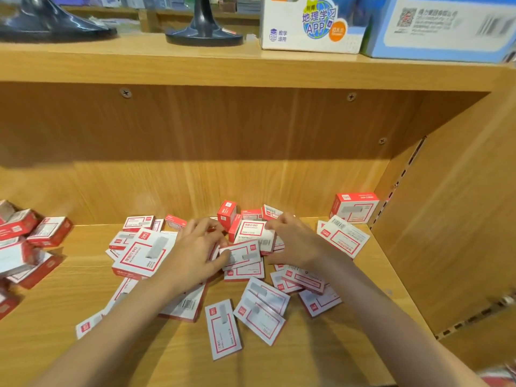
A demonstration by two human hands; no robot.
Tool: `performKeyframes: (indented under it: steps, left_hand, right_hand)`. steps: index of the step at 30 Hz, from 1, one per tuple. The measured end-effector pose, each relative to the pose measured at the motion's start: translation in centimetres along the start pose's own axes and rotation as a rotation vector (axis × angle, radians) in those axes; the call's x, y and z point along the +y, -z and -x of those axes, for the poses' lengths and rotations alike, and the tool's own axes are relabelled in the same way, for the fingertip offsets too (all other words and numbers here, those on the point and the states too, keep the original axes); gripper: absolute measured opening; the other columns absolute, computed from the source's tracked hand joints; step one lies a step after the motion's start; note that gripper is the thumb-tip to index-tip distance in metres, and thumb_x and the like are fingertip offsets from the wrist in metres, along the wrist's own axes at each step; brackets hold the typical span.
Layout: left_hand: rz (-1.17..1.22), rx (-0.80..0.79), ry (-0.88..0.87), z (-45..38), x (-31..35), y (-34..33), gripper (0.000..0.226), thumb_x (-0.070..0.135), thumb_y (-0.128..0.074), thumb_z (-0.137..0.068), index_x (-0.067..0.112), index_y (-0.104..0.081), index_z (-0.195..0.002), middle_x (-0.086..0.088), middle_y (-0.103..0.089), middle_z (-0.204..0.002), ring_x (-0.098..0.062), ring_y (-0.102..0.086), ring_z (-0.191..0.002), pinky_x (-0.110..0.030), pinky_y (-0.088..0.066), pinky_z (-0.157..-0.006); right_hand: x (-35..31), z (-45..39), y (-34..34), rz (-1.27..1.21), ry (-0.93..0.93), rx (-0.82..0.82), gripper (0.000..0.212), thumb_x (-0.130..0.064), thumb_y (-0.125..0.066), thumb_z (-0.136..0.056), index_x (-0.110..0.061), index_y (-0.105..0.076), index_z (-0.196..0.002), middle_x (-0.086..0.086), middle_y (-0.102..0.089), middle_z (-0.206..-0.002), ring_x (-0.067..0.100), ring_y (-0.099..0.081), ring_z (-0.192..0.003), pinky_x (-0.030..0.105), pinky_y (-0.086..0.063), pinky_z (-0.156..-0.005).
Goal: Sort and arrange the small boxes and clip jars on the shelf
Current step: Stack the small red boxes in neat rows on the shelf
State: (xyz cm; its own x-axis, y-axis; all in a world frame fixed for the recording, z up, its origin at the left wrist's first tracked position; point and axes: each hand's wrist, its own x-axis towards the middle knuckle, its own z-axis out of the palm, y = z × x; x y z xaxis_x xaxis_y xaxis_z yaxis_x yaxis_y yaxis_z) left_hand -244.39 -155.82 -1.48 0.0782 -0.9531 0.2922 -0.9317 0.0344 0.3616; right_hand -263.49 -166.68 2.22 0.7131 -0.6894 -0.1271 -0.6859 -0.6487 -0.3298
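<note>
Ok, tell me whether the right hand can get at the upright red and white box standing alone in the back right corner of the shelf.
Probably yes. The right hand rests on the pile in the middle, and the upright box stands to its right against the back panel. Only flat boxes lie between them, low enough to reach over, and nothing stands in front of it.

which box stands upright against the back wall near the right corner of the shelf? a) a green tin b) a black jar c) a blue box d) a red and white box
d: the red and white box stands upright at the back right corner of the lower shelf, apart from the pile of small boxes that both hands are working in.
</note>
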Motion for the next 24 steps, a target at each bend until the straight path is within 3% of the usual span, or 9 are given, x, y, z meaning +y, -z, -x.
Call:
performKeyframes:
  steps: [4,9,13,16,18,21,24]
  left_hand:
    - [0.029,-0.037,0.048,0.4,0.2,0.1,0.062,0.066,-0.023,-0.073,0.024,-0.058,-0.102,0.015,-0.039,-0.115,-0.009,-0.032,-0.113,-0.031,-0.028,-0.094]
    - [0.080,-0.128,0.060,0.2,-0.3,0.3,0.046,0.068,-0.023,-0.070,0.035,-0.046,-0.092,0.016,-0.047,-0.110,-0.007,-0.034,-0.106,-0.031,-0.029,-0.093]
    - [0.072,-0.096,0.081,0.2,-0.2,-0.1,0.047,0.067,-0.022,-0.070,0.033,-0.048,-0.092,0.015,-0.049,-0.107,-0.008,-0.035,-0.102,-0.030,-0.026,-0.091]
    - [0.011,-0.063,0.099,0.3,0.3,-0.4,0.045,0.063,-0.023,-0.078,0.031,-0.050,-0.096,0.015,-0.050,-0.106,-0.009,-0.037,-0.104,-0.026,-0.022,-0.087]
    - [-0.018,-0.023,0.117,0.3,0.5,-0.5,0.038,0.059,-0.028,-0.085,0.030,-0.049,-0.099,0.013,-0.051,-0.107,-0.011,-0.040,-0.104,-0.027,-0.023,-0.087]
    - [0.037,0.058,0.192,-0.1,1.1,-0.6,0.022,0.039,-0.045,-0.093,0.026,-0.048,-0.109,0.008,-0.056,-0.111,-0.015,-0.045,-0.108,-0.031,-0.027,-0.092]
    - [0.110,0.119,0.229,-0.4,1.4,-0.4,0.025,0.027,-0.050,-0.092,0.018,-0.051,-0.116,0.001,-0.057,-0.116,-0.019,-0.046,-0.111,-0.032,-0.029,-0.094]
  right_hand:
    - [0.3,-0.9,-1.1,-0.045,-0.014,0.093,0.065,-0.047,-0.069,-0.075,-0.026,-0.041,-0.129,0.002,-0.039,-0.126,0.022,-0.040,-0.119,0.040,-0.038,-0.098]
    - [2.4,-0.3,0.9,-0.156,0.021,0.115,0.072,-0.045,-0.078,-0.061,-0.029,-0.038,-0.118,-0.008,-0.034,-0.113,0.010,-0.038,-0.108,0.031,-0.040,-0.091]
    - [4.4,1.7,3.8,-0.366,-0.047,0.349,0.056,-0.036,-0.081,-0.060,-0.031,-0.043,-0.101,-0.008,-0.036,-0.102,0.003,-0.042,-0.084,0.018,-0.037,-0.069]
    - [5.1,2.6,4.1,-0.524,-0.127,0.504,0.046,-0.033,-0.081,-0.063,-0.032,-0.046,-0.093,-0.006,-0.039,-0.100,0.009,-0.045,-0.087,0.023,-0.041,-0.071]
    - [4.3,3.0,2.7,-0.499,-0.139,0.462,0.049,-0.035,-0.082,-0.062,-0.028,-0.047,-0.095,-0.008,-0.039,-0.100,0.007,-0.047,-0.088,0.021,-0.044,-0.071]
    - [2.5,3.9,-1.0,-0.407,0.070,0.434,0.050,-0.036,-0.082,-0.063,-0.018,-0.052,-0.099,-0.007,-0.044,-0.099,0.008,-0.053,-0.088,0.019,-0.048,-0.071]
    - [2.7,3.8,-2.4,-0.237,0.125,0.366,0.041,-0.038,-0.075,-0.072,-0.016,-0.055,-0.101,-0.011,-0.046,-0.102,0.009,-0.049,-0.098,0.011,-0.039,-0.076]
